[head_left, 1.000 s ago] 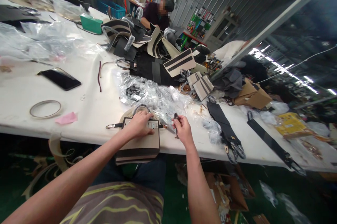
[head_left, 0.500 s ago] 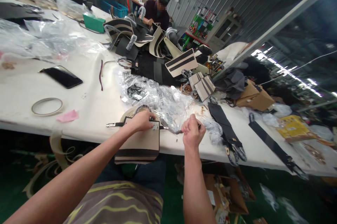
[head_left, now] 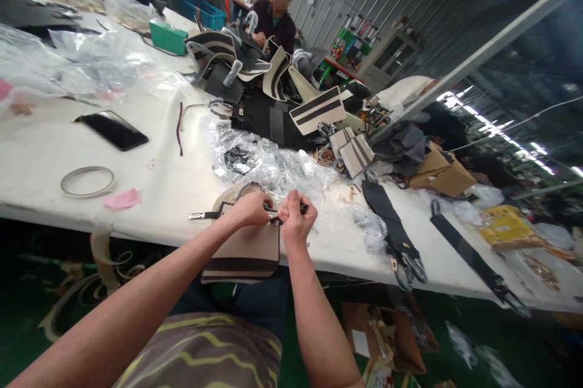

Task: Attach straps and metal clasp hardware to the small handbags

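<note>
A beige bag panel (head_left: pixel 248 245) with dark stripes lies at the table's front edge, partly over my lap. A short black strap with a metal clasp (head_left: pixel 197 216) sticks out from its left side. My left hand (head_left: pixel 252 208) is closed on the panel's upper edge, fingers pinched near small metal hardware there. Just right of it, my right hand (head_left: pixel 297 218) is a fist around a slim tool with a dark handle; its tip points at the hardware by my left fingers. Both hands partly hide this spot. Behind them sits a pale roll (head_left: pixel 225 195).
Crumpled clear plastic (head_left: pixel 273 160) lies beyond my hands, before a heap of striped bag pieces (head_left: pixel 319 110). Left are a phone (head_left: pixel 116 131), a tape ring (head_left: pixel 87 181) and pink paper (head_left: pixel 122 198). Black straps (head_left: pixel 387 212) lie right. Another person (head_left: pixel 276 17) sits across the table.
My right hand has moved left with the tool, from beside the panel to its right upper corner, close to my left hand. My left hand keeps its hold.
</note>
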The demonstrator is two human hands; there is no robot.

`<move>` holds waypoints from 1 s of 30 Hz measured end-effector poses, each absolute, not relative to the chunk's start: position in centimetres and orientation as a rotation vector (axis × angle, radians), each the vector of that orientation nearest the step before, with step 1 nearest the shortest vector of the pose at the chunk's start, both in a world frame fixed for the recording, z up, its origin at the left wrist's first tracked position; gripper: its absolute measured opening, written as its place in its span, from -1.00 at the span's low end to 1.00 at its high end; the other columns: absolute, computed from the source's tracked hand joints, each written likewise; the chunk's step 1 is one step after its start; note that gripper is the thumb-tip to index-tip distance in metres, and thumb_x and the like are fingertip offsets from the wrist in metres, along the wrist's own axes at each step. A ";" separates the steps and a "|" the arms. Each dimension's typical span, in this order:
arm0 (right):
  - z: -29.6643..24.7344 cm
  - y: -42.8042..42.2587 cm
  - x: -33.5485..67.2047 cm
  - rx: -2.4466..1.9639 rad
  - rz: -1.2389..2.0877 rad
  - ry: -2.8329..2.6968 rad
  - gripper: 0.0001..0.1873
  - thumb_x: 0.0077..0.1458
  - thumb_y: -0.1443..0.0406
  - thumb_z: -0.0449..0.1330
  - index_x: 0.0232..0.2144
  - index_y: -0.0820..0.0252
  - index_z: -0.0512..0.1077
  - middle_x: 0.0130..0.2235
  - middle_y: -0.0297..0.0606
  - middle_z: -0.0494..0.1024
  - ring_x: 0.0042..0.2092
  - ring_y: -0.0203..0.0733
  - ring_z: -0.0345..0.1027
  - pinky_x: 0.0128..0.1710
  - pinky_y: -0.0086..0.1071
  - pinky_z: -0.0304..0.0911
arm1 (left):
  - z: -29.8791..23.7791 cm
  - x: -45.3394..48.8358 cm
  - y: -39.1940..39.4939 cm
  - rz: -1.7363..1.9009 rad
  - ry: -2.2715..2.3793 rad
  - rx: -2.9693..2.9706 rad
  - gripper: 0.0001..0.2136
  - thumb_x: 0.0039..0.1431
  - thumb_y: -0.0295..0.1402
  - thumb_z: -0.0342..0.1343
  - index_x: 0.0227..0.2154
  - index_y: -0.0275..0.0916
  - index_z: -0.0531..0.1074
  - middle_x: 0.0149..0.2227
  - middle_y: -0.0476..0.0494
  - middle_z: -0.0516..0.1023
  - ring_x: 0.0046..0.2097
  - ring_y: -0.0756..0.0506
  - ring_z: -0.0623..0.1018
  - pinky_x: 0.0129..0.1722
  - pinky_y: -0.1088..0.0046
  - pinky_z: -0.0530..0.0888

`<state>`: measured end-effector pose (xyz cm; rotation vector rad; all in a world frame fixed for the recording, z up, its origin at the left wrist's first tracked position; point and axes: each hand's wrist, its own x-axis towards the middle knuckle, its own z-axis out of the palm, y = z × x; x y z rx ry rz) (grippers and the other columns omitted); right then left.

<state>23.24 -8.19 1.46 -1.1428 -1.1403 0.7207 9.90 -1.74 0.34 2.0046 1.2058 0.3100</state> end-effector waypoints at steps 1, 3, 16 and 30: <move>1.4 -8.0 23.3 -1.112 0.747 -1.110 -0.34 0.41 -0.18 0.27 -0.51 0.04 0.14 -0.60 -0.52 0.16 -0.59 -0.36 0.02 -0.58 -0.40 0.07 | 0.3 9.9 -1.7 0.313 1.203 2.003 -0.67 0.08 -0.47 0.31 -0.07 -0.15 0.73 -0.13 -0.23 0.77 -0.10 -0.28 0.72 -0.12 0.34 0.55; 1.4 -7.7 23.4 -1.058 0.803 -1.058 -0.39 0.37 -0.11 0.36 -0.49 0.05 0.21 -0.60 -0.53 0.20 -0.62 -0.37 0.03 -0.62 -0.41 0.02 | 0.3 9.8 -1.7 0.322 1.194 2.002 -0.67 0.08 -0.48 0.30 -0.08 -0.16 0.72 -0.12 -0.24 0.77 -0.09 -0.29 0.72 -0.11 0.33 0.55; 1.9 -7.2 23.1 -1.099 0.766 -1.249 -0.47 0.37 -0.03 0.40 -0.50 0.12 0.40 -0.41 -0.36 0.39 -0.50 -0.35 0.18 -0.52 -0.38 0.10 | -0.2 9.6 -1.7 0.349 1.160 1.979 -0.69 0.06 -0.53 0.30 -0.11 -0.18 0.70 -0.21 -0.25 0.76 -0.16 -0.30 0.71 -0.15 0.31 0.54; 1.8 -6.8 22.1 -1.289 0.604 -1.163 -0.26 0.44 -0.20 0.22 -0.63 0.04 0.18 -0.66 -0.43 0.18 -0.62 -0.31 0.07 -0.60 -0.34 0.08 | 0.6 9.2 -1.8 0.325 1.161 1.956 -0.65 0.04 -0.54 0.29 -0.10 -0.14 0.71 -0.15 -0.22 0.77 -0.07 -0.31 0.72 -0.10 0.32 0.56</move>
